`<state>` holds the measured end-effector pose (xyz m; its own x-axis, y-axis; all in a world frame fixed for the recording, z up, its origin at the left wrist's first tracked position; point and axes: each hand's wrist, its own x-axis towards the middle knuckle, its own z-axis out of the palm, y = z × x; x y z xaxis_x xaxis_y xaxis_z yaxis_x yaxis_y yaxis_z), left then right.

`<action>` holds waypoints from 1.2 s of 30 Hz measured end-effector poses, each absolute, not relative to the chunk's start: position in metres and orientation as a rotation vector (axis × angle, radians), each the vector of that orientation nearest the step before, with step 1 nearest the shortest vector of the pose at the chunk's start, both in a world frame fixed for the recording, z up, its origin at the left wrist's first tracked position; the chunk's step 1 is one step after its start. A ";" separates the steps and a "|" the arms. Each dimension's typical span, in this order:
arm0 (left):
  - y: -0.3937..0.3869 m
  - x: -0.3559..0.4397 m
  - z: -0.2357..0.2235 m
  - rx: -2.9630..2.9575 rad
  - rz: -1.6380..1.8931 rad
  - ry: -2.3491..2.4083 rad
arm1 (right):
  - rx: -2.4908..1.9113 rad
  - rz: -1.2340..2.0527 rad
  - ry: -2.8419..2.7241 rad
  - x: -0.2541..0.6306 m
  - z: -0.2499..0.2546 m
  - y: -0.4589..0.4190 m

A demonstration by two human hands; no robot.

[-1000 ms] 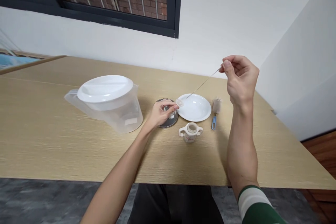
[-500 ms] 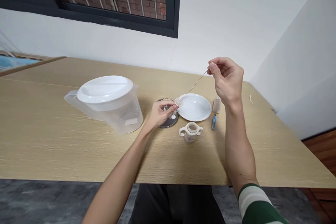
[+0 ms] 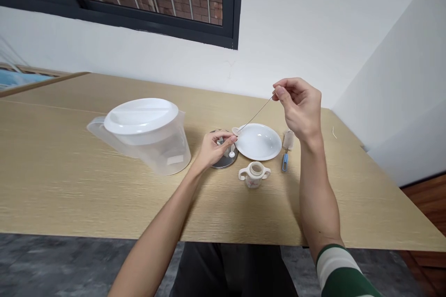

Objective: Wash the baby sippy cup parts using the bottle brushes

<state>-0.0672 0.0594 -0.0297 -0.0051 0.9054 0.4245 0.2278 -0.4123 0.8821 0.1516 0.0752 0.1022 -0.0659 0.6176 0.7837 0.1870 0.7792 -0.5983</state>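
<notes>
Between the thumb and fingers of my left hand (image 3: 212, 149) is a small translucent round piece (image 3: 236, 130), held over the left edge of a white plate (image 3: 260, 143). My right hand (image 3: 300, 106), raised higher on the right, pinches the upper end of a thin wire (image 3: 257, 114). That wire slants down to the round piece; whether its tip is inside cannot be made out. Under my left hand lies a round metal tray (image 3: 224, 164), partly hidden, with small clear and white parts on it. A cream two-handled cup (image 3: 254, 175) stands lidless in front of the plate.
A large clear pitcher (image 3: 163, 151) with a white lid stands on the left. Right of the plate lies a brush with a blue handle (image 3: 285, 162). Farther right is a thin white bent strip (image 3: 334, 132). The wooden table (image 3: 69, 185) meets the wall behind.
My right hand has shifted slightly left with the wire. The round piece in my left hand has tilted a little. The camera view has moved slightly.
</notes>
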 end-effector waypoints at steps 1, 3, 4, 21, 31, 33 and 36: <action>0.059 -0.067 -0.029 1.662 1.458 1.196 | -0.650 0.410 -1.646 0.151 0.103 0.074; 0.060 -0.068 -0.030 1.641 1.460 1.219 | -0.641 0.432 -1.672 0.150 0.103 0.072; 0.060 -0.068 -0.030 1.641 1.459 1.229 | -0.636 0.439 -1.680 0.149 0.103 0.071; 0.058 -0.068 -0.028 1.556 1.519 1.174 | -0.800 0.603 -1.885 0.097 0.065 0.088; 0.062 -0.071 -0.029 1.581 1.542 1.167 | -0.786 0.471 -1.906 0.095 0.063 0.087; 0.062 -0.070 -0.031 1.632 1.503 1.173 | -0.757 0.466 -1.813 0.104 0.069 0.089; 0.063 -0.068 -0.032 1.676 1.471 1.164 | -0.696 0.455 -1.711 0.120 0.076 0.094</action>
<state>-0.0684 0.0627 -0.0320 -0.0066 0.9008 0.4342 0.2152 -0.4227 0.8803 0.1205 0.0940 0.0757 -0.1476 0.6623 0.7346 0.2101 0.7468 -0.6310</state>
